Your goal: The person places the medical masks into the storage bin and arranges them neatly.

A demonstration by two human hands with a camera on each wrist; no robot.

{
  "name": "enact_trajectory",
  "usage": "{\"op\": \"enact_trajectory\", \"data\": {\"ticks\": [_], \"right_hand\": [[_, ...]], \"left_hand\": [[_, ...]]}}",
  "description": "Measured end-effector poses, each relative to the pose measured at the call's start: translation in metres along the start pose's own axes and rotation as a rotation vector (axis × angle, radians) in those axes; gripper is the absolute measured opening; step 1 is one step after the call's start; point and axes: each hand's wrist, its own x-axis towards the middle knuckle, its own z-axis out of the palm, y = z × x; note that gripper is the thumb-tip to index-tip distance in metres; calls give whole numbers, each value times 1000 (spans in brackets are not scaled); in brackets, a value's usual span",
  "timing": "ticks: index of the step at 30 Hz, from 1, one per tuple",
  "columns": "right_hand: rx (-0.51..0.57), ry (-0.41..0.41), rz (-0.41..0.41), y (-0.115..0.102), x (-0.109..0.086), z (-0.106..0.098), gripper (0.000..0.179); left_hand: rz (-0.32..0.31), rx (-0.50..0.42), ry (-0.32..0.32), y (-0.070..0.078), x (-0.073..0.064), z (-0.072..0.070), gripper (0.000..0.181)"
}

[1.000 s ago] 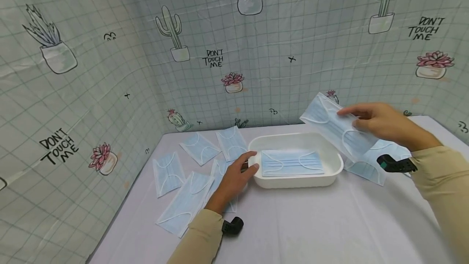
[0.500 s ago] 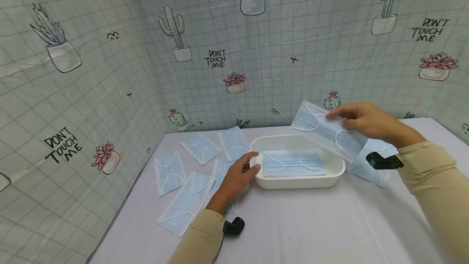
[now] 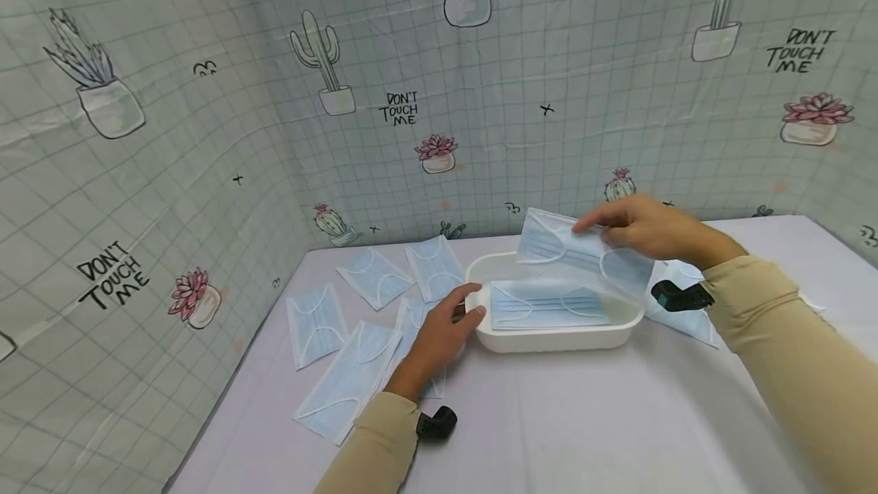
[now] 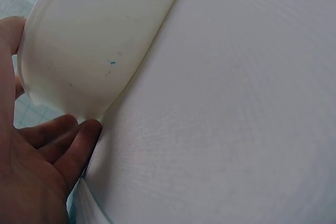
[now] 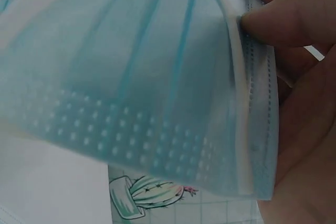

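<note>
My right hand [image 3: 652,231] pinches a pale blue pleated face mask [image 3: 572,246] by its upper long edge, holding it tilted above the right half of a white plastic tray [image 3: 549,340]. In the right wrist view, thumb and fingers grip the edge of this mask [image 5: 147,77], its ear loop showing. Flat inside the tray lies another face mask [image 3: 542,307] with its loops on top. My left hand [image 3: 439,334] holds the tray's left end, thumb and index finger at the rim. Seen from the left wrist, the fingers [image 4: 79,148] reach the tray's lower corner.
Several loose masks [image 3: 346,380] lie spread and partly overlapping left of the tray. More masks [image 3: 686,319] lie to its right, partly behind my right arm. A white cloth covers the table [image 3: 549,425]; a printed curtain [image 3: 507,151] stands behind it.
My right hand has carried the mask leftward from the right-hand masks to above the tray, lowering its far end slightly. The left hand stays on the tray's end.
</note>
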Motion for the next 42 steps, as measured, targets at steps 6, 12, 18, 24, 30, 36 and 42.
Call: {"op": "enact_trajectory", "data": {"ticks": [6,12,18,24,30,36,42], "right_hand": [[34,-61,-5,-4,8,10,39],[34,-89,-51,-2,18,21,43],[25,-103,-51,-1,24,32,44],[15,-126,-63,-4,32,38,47],[15,-189,-77,-2,37,42,54],[16,-239,-72,-1,41,45,52],[21,-268,-80,-1,46,51,49]], "left_hand": [[16,-18,-7,-2,0,0,48],[33,-26,-13,-1,1,1,48],[28,-10,-26,-3,1,1,51],[14,-5,-7,-2,1,0,47],[19,-5,-9,-2,0,0,50],[21,3,-10,-2,1,0,49],[23,7,-5,-3,0,0,49]]}}
